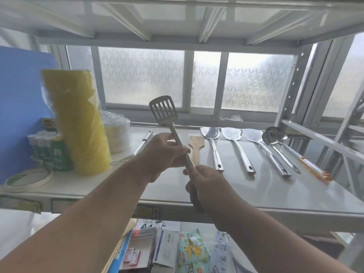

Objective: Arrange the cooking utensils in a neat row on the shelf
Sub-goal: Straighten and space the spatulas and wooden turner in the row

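Here both hands hold one slotted spatula (163, 110) above the metal shelf (256, 186), with its slotted head pointing up and slightly to the left in front of the frosted window (256, 81). The left hand (160, 154) has its grip closed around the middle of the shaft, the fingers curled over it, and the right hand (206, 186) has its grip closed around the lower end of the handle (the end itself is hidden inside the palm). On the shelf, to the right of the hands, other utensils lie side by side with their heads toward the window: a wooden spatula (196, 149), partly covered by the hands, then three steel turners (211, 143) (235, 141) (260, 143), and a ladle (273, 134) whose bowl lies just beside a utensil with an orange handle (313, 168). One more steel handle (144, 141) shows behind the left hand. At the left end of the shelf stand a wrapped stack of yellow cups (78, 123), a stack of white containers (118, 133) and a roll of tape (29, 180).
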